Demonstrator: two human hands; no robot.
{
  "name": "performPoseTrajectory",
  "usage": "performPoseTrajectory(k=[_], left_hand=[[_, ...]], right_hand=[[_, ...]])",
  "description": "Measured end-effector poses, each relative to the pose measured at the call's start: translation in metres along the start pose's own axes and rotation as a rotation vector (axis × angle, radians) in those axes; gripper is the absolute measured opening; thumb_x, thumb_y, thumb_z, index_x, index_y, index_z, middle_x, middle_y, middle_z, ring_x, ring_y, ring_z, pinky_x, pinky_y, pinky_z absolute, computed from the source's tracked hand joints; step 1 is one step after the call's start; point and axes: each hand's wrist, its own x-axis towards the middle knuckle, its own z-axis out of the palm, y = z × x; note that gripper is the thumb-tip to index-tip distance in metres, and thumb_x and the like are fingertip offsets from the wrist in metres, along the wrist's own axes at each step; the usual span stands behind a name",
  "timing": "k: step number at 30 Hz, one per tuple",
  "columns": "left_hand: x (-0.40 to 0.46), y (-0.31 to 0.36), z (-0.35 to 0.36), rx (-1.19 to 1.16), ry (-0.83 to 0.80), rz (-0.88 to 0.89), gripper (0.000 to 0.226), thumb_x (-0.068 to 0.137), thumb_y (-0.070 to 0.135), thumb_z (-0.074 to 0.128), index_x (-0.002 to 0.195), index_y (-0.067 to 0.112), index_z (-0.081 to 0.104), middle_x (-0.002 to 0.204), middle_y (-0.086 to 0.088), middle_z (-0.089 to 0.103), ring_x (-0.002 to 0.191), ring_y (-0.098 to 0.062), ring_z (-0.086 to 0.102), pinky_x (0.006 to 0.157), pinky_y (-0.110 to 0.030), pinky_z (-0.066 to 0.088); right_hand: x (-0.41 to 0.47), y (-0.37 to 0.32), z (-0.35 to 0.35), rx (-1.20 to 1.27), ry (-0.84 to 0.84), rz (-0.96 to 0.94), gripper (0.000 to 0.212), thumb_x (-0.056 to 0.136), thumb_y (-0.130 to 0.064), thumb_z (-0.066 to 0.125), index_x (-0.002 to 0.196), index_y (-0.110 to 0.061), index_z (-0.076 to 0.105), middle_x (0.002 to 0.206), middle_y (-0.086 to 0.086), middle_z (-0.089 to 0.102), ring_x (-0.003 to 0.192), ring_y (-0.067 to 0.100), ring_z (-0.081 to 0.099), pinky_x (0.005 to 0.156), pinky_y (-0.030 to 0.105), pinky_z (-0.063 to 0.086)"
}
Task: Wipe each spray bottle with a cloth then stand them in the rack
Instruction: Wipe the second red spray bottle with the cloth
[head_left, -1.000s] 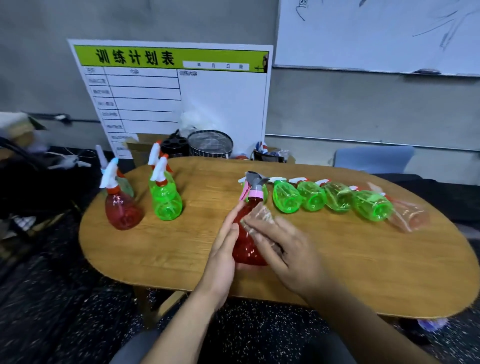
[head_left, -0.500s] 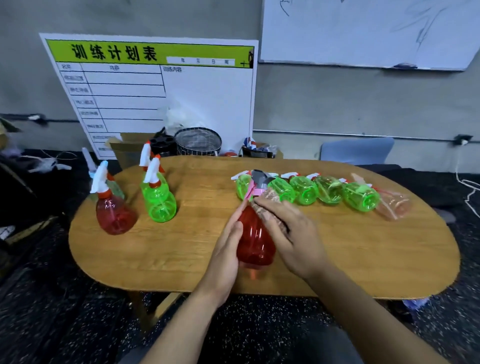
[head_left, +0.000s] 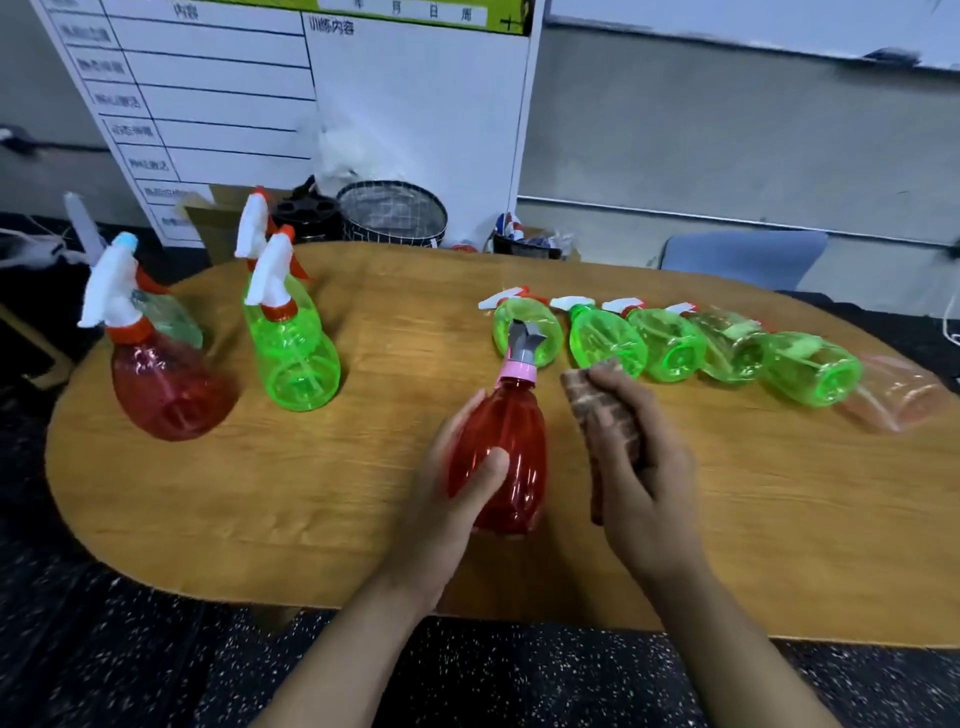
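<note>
My left hand (head_left: 447, 499) grips a red spray bottle (head_left: 511, 436) with a pink collar and grey nozzle, upright over the wooden table (head_left: 311, 493). Just to its right, my right hand (head_left: 644, 467) holds a brown checked cloth (head_left: 602, 410), a small gap away from the bottle. Several green bottles (head_left: 670, 343) lie in a row behind, with a pale pink one (head_left: 904, 395) at the right end. At the left stand a red bottle (head_left: 166, 384) and a green bottle (head_left: 296, 348), with two more partly hidden behind them.
A white planning board (head_left: 311, 104) leans on the wall behind the table. A round mesh basket (head_left: 392, 213), a black holder (head_left: 306, 213) and a cardboard box sit on the floor there. A blue chair back (head_left: 743, 257) shows at the far right.
My right hand with the cloth has come off the red bottle and sits to its right. My left thumb now wraps the bottle's front. The view has moved closer and lower.
</note>
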Motion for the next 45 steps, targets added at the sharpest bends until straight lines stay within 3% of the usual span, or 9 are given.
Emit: performPoseTrajectory(k=[4, 10, 16, 21, 26, 30, 32, 40, 45], left_hand=[[0.012, -0.01, -0.013, -0.021, -0.004, -0.012, 0.062, 0.091, 0.051, 0.073, 0.15, 0.045, 0.053, 0.148, 0.012, 0.063, 0.137, -0.016, 0.062, 0.1, -0.053, 0.06], [0.018, -0.021, -0.013, -0.052, -0.016, 0.029, 0.059, 0.094, 0.057, 0.057, 0.152, 0.044, 0.053, 0.157, 0.014, 0.055, 0.144, -0.009, 0.055, 0.095, -0.029, 0.059], [0.019, -0.026, -0.017, -0.028, 0.035, 0.037, 0.048, 0.105, 0.045, 0.042, 0.152, 0.044, 0.052, 0.156, 0.01, 0.058, 0.146, -0.014, 0.053, 0.11, -0.037, 0.052], [0.022, -0.021, -0.017, -0.017, 0.062, 0.065, 0.052, 0.103, 0.047, 0.043, 0.154, 0.039, 0.051, 0.148, 0.001, 0.066, 0.138, -0.02, 0.061, 0.118, -0.04, 0.046], [0.02, -0.021, -0.017, 0.133, -0.001, 0.079, 0.052, 0.107, 0.053, 0.045, 0.158, 0.04, 0.047, 0.165, 0.006, 0.047, 0.155, -0.02, 0.041, 0.128, -0.058, 0.028], [0.023, -0.027, -0.022, 0.068, -0.045, 0.045, 0.051, 0.101, 0.06, 0.048, 0.151, 0.054, 0.05, 0.163, 0.015, 0.049, 0.151, -0.013, 0.047, 0.112, -0.043, 0.052], [0.023, -0.028, -0.023, 0.012, -0.04, 0.035, 0.049, 0.101, 0.055, 0.045, 0.15, 0.054, 0.051, 0.159, 0.016, 0.052, 0.147, -0.011, 0.051, 0.101, -0.032, 0.057], [0.027, -0.025, -0.021, 0.009, 0.057, 0.088, 0.049, 0.105, 0.045, 0.039, 0.152, 0.042, 0.054, 0.156, 0.003, 0.059, 0.144, -0.022, 0.055, 0.125, -0.054, 0.036], [0.025, -0.028, -0.021, 0.042, 0.016, 0.074, 0.048, 0.105, 0.054, 0.044, 0.151, 0.049, 0.052, 0.162, 0.007, 0.051, 0.151, -0.02, 0.047, 0.115, -0.048, 0.048]], right_hand=[[0.015, 0.014, 0.022, 0.096, -0.046, -0.052, 0.029, 0.105, -0.012, 0.053, 0.131, -0.018, 0.066, 0.13, -0.016, 0.069, 0.125, 0.01, 0.064, 0.104, 0.024, 0.046], [0.013, 0.032, 0.042, 0.051, -0.106, -0.06, 0.034, 0.109, -0.013, 0.048, 0.139, -0.012, 0.065, 0.136, -0.006, 0.069, 0.131, 0.016, 0.062, 0.109, 0.032, 0.046], [-0.007, 0.029, 0.044, -0.115, -0.175, -0.219, 0.032, 0.107, -0.028, 0.058, 0.134, -0.019, 0.071, 0.102, -0.007, 0.064, 0.09, 0.003, 0.061, 0.078, 0.025, 0.051], [-0.023, 0.025, 0.049, -0.257, -0.275, -0.541, 0.027, 0.104, -0.03, 0.065, 0.127, -0.021, 0.076, 0.102, 0.002, 0.067, 0.094, 0.014, 0.067, 0.085, 0.026, 0.055], [0.001, 0.019, 0.047, -0.119, -0.034, -0.293, 0.03, 0.106, -0.022, 0.056, 0.13, -0.012, 0.072, 0.103, -0.007, 0.065, 0.095, -0.003, 0.059, 0.084, 0.017, 0.045], [0.019, 0.028, 0.051, -0.068, -0.02, -0.124, 0.032, 0.107, -0.021, 0.055, 0.136, -0.016, 0.069, 0.117, 0.0, 0.074, 0.11, 0.012, 0.069, 0.092, 0.032, 0.054], [0.016, 0.032, 0.052, -0.107, -0.073, -0.143, 0.032, 0.107, -0.024, 0.055, 0.134, -0.018, 0.071, 0.102, 0.002, 0.071, 0.093, 0.013, 0.068, 0.079, 0.031, 0.053], [-0.02, 0.03, 0.044, -0.253, -0.301, -0.572, 0.028, 0.102, -0.021, 0.062, 0.125, -0.019, 0.077, 0.096, 0.002, 0.066, 0.088, 0.013, 0.063, 0.086, 0.017, 0.049], [0.003, 0.021, 0.041, -0.136, -0.036, -0.27, 0.03, 0.104, -0.021, 0.057, 0.13, -0.02, 0.071, 0.095, 0.003, 0.067, 0.083, 0.008, 0.061, 0.075, 0.019, 0.046]])
